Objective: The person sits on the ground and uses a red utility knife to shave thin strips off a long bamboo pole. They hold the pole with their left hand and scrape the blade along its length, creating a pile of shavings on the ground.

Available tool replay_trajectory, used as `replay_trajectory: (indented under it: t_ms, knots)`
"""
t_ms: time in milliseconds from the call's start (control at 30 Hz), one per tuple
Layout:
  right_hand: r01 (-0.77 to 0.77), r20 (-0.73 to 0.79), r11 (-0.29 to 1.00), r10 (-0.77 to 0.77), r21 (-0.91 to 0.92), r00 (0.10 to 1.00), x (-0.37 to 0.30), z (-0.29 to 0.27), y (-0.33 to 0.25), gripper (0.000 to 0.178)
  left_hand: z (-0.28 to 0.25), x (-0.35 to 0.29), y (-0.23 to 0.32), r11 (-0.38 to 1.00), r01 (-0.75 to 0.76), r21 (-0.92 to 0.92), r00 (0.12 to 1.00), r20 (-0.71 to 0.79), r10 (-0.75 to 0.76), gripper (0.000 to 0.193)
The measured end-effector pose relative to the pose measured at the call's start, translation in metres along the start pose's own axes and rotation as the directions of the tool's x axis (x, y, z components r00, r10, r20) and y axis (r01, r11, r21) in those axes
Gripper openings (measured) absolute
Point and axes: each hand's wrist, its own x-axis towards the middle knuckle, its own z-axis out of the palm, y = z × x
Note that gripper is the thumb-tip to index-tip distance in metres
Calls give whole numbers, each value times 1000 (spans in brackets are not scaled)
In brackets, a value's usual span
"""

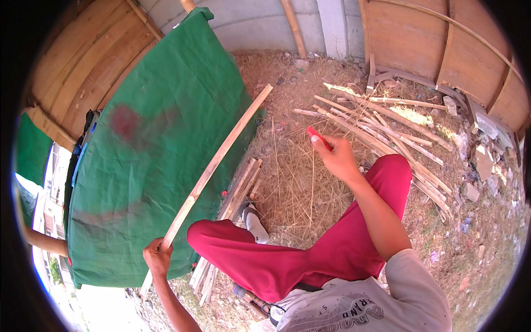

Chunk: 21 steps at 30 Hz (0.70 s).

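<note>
My left hand (157,257) is closed around the lower part of a long bamboo strip (213,166). The strip slants up and away to the right, across the front of a green sheet (157,149). Its lower end pokes out below my fist. In my right hand (338,157), raised above my bent right knee, is a small, slim red tool (319,138). The thumb lies along it; what kind of tool it is, I cannot make out. The red tool and the strip are apart.
Several bamboo strips lie in a loose pile (387,130) on the ground at right. Another bundle of strips (241,188) rests by my left foot. Thin shavings (298,191) cover the ground between. Wooden panels (442,39) and a grey wall (249,25) stand behind; rubble (484,160) lies far right.
</note>
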Motion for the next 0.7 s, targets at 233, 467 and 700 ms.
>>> replay_trajectory:
  t_ms: [233, 467, 700]
  knots:
    - [24, -39, 993, -20, 114, 999, -1, -4, 11, 40, 29, -5, -85, 992, 68, 103, 987, 137, -82, 21]
    - [-40, 27, 995, 38, 93, 999, -2, -10, 10, 38, 57, -37, -151, 989, 130, 75, 957, 251, -144, 24]
    - [14, 26, 995, -17, 97, 1000, 2, 2, 15, 42, 71, -37, -188, 977, 213, -18, 907, 376, -191, 23]
